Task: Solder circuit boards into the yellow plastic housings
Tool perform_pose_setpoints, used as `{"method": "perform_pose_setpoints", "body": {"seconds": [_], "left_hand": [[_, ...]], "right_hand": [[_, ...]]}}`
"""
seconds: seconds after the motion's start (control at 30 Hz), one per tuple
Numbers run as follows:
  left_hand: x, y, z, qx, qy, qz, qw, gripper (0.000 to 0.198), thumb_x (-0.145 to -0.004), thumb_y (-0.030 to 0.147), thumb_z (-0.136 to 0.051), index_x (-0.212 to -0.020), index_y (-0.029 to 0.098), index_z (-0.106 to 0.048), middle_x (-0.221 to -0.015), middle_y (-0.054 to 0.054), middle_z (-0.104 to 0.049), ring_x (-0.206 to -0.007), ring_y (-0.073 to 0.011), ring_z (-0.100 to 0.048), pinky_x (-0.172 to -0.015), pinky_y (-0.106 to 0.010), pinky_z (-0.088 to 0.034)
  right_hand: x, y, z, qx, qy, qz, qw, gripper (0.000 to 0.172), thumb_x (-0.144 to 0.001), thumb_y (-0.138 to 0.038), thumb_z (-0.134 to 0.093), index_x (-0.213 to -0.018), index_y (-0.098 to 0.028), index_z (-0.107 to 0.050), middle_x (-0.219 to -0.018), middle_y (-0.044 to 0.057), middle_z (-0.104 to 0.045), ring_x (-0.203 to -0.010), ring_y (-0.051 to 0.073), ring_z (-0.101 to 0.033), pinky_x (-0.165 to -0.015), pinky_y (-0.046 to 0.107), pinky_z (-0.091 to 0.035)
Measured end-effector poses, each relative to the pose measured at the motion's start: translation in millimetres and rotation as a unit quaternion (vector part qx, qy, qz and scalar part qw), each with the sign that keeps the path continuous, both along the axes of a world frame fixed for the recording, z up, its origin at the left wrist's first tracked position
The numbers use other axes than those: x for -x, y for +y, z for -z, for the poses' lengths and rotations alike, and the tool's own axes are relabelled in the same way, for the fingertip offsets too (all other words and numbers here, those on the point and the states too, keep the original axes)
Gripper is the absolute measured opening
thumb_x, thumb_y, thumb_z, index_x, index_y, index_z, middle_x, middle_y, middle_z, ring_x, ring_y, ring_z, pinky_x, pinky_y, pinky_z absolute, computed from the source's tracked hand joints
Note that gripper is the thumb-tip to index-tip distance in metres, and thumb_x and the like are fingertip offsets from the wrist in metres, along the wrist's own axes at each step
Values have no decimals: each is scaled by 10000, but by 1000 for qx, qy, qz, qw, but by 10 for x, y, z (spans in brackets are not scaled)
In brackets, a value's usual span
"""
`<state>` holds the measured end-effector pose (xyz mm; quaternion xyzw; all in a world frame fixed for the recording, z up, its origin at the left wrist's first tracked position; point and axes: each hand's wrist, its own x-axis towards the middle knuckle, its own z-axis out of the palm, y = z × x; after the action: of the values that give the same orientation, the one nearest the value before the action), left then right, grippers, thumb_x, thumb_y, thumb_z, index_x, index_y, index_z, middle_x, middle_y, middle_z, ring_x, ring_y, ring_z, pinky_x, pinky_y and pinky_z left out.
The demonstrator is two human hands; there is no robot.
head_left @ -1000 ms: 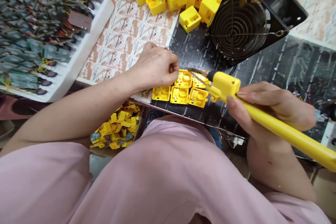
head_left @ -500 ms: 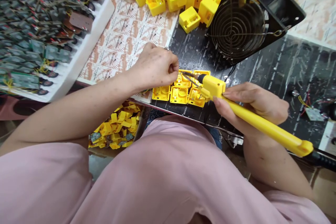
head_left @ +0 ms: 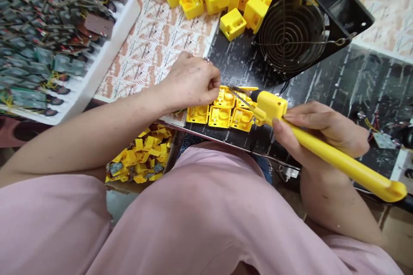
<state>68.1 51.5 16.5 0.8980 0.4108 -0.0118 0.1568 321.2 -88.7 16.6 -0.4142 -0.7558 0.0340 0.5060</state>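
Observation:
Several small yellow plastic housings (head_left: 220, 117) lie in two rows near the bench's front edge, open sides up, with small metal parts inside. My right hand (head_left: 325, 131) is closed around the yellow handle of a soldering iron (head_left: 272, 107). Its black collar and thin metal tip point left, over the back row of housings. A second thin metal rod runs beside the tip. My left hand (head_left: 196, 79) is closed in a pinch at the left end of the back row, near the tip. Whatever its fingertips hold is hidden.
A black fan (head_left: 290, 38) with a wire guard stands behind the housings. Yellow cases (head_left: 232, 23) are heaped at the back. At left, a white foam tray (head_left: 124, 17) holds many circuit boards. A wired board (head_left: 385, 139) lies right. Below the bench, a box contains yellow pieces (head_left: 150, 150).
My right hand has drawn the soldering iron a little to the right, pulling its tip away from my left fingertips. The left hand has hardly moved.

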Motion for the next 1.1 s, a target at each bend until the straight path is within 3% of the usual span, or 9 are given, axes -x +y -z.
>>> {"method": "perform_pose_setpoints", "body": {"seconds": [0.13,0.23,0.37,0.47,0.6,0.77,0.93,1.1], "left_hand": [[10,21,-27,9,7,0,1000,258,-914,336,-574,-956,230,-806,-903,-39,-809,-1046,-305,-796,-1151,-538,-515],[104,15,-91,36,-7,5,999,309,-965,364,-557,-1091,230,-805,-980,-46,-826,-1060,-291,-784,-1185,-557,-503],[280,-68,-122,30,-42,32,998,377,-1019,401,-511,-1188,228,-800,-1170,-74,-835,-1145,-281,-745,-1302,-603,-415],[326,-137,-33,-23,-41,44,998,339,-1024,401,-534,-1133,257,-822,-1224,-70,-825,-1239,-313,-721,-1334,-633,-377],[281,-148,79,-56,-46,52,996,336,-1058,373,-512,-1117,301,-836,-1166,-35,-826,-1305,-326,-699,-1359,-642,-343],[259,-143,3,-38,-48,50,997,327,-1046,351,-502,-1048,270,-819,-1238,-58,-822,-1300,-347,-699,-1335,-654,-361],[230,-200,-60,-25,-46,66,996,325,-1057,357,-472,-961,247,-762,-1259,-62,-822,-1260,-320,-715,-1314,-617,-397],[153,-219,-89,-30,-19,66,997,311,-1061,365,-493,-962,250,-765,-1171,-62,-813,-1319,-335,-692,-1290,-571,-426]], "right_hand": [[6,14,37,7,10,-11,1000,276,-840,-110,-974,-902,-238,-738,-767,0,-805,-641,184,-798,-569,233,-669],[-10,-42,77,24,36,16,999,276,-869,-187,-973,-1067,-289,-809,-838,-19,-836,-658,200,-807,-572,277,-679],[-56,-180,123,102,31,93,990,568,-956,-292,-917,-1476,-437,-739,-1122,-27,-878,-773,234,-841,-671,371,-720],[-65,-224,144,113,16,100,988,658,-977,-305,-894,-1569,-478,-667,-1204,-35,-871,-813,242,-848,-718,391,-730],[-60,-210,163,104,4,88,991,637,-982,-308,-887,-1555,-487,-677,-1243,-43,-865,-820,234,-849,-732,380,-731],[-120,-260,156,110,23,98,989,607,-963,-294,-907,-1511,-471,-718,-1135,-36,-876,-777,235,-839,-687,374,-720],[-117,-210,84,62,79,6,995,502,-884,-207,-963,-1345,-346,-819,-927,-18,-862,-690,223,-817,-537,309,-675],[-81,-80,48,34,25,-46,998,360,-818,-144,-996,-1113,-275,-838,-806,-12,-830,-616,207,-789,-467,266,-637]]}}
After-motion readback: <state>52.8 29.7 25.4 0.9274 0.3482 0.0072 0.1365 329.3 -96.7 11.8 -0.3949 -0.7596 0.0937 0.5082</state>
